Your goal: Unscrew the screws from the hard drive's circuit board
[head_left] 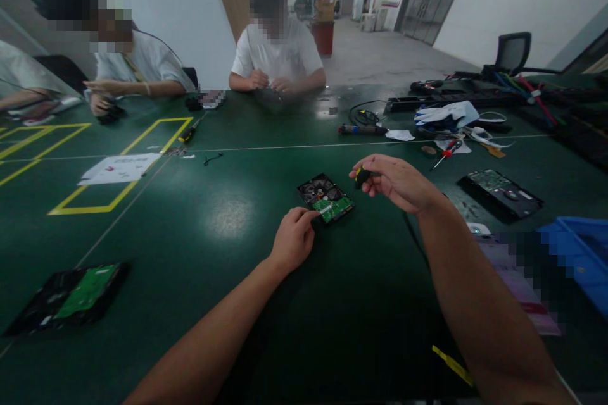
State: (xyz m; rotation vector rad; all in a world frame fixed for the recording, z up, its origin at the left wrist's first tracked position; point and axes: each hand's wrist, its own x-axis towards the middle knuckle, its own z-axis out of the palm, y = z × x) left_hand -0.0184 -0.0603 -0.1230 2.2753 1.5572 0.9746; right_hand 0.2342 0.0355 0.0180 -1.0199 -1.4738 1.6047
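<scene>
A hard drive with a green circuit board (327, 197) lies on the green table in front of me. My left hand (295, 235) rests at its lower left edge, fingers curled and the index finger touching the board side. Just right of the drive, my right hand (392, 182) is raised and grips a black and yellow screwdriver (361, 176) by its handle. The screwdriver's shaft and tip cannot be made out.
Other drives lie at the lower left (80, 297) and right (501, 194). A blue bin (577, 253) stands at the right edge. Gloves (446, 115), a red screwdriver (446, 152) and cables lie at the back right. A paper sheet (118, 168) lies left; people sit opposite.
</scene>
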